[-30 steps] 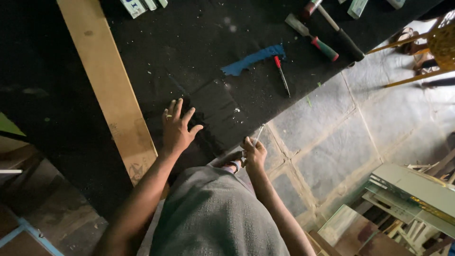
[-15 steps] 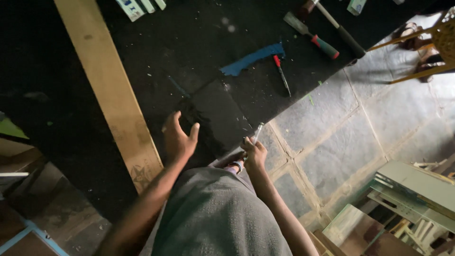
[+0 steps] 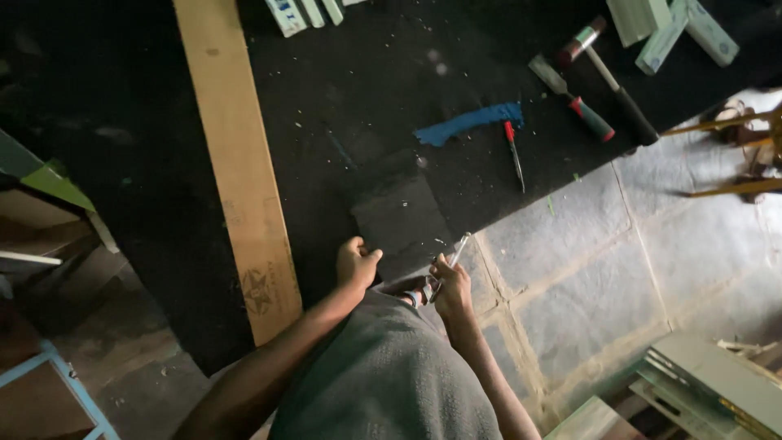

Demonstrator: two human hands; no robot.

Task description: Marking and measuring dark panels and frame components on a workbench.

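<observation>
Gripping the near edge of a black sheet [image 3: 403, 220] with curled fingers, the left hand [image 3: 356, 265] lifts it off the dark mat, while the right hand [image 3: 450, 287] closes on scissors [image 3: 444, 265] (blades angled up-right) just beside that edge.

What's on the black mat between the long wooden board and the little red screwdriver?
In the head view, between the wooden board and the red screwdriver lies a blue strip, beside the screwdriver. Otherwise only specks on the black mat.

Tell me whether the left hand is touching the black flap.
Touching. The head view shows the left hand gripping the edge of the lifted black flap, fingers curled over it with no gap. The right hand holds scissors.
</observation>
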